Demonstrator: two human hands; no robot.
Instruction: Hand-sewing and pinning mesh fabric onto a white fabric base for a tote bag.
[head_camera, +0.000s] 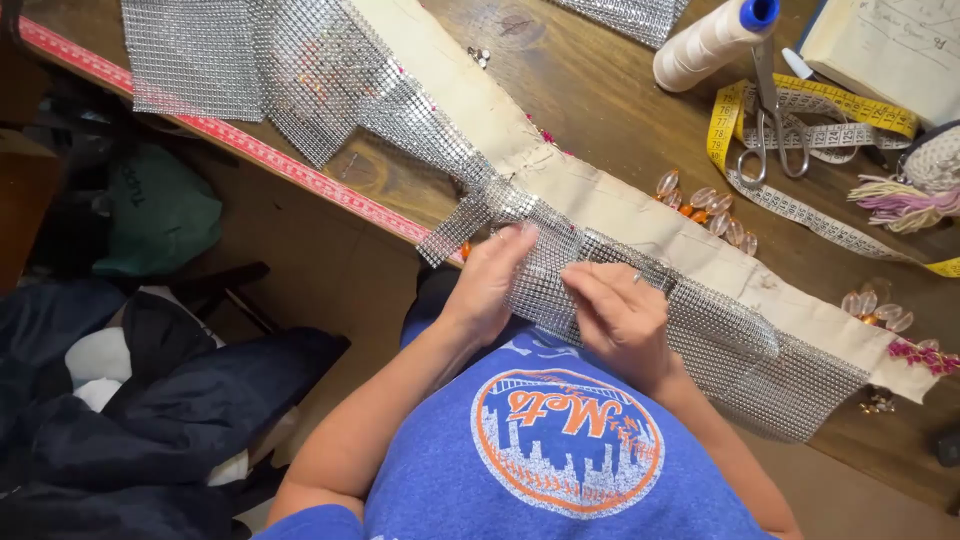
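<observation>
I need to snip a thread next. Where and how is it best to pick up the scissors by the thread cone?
Grip the scissors at the finger loops, coming from the person's side. The loops lie open toward the table's near edge on the measuring tape; the blades point away, under the thread cone.

Warm, even indoor light — soft shadows, perhaps slight edge distortion.

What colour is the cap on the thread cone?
Blue; the thread cone itself is cream. Head view shows it, top right.

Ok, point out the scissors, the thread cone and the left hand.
scissors (770, 120): head view, at the pivot.
thread cone (705, 45): head view, on the cream body.
left hand (492, 285): head view, back of the hand.
</observation>
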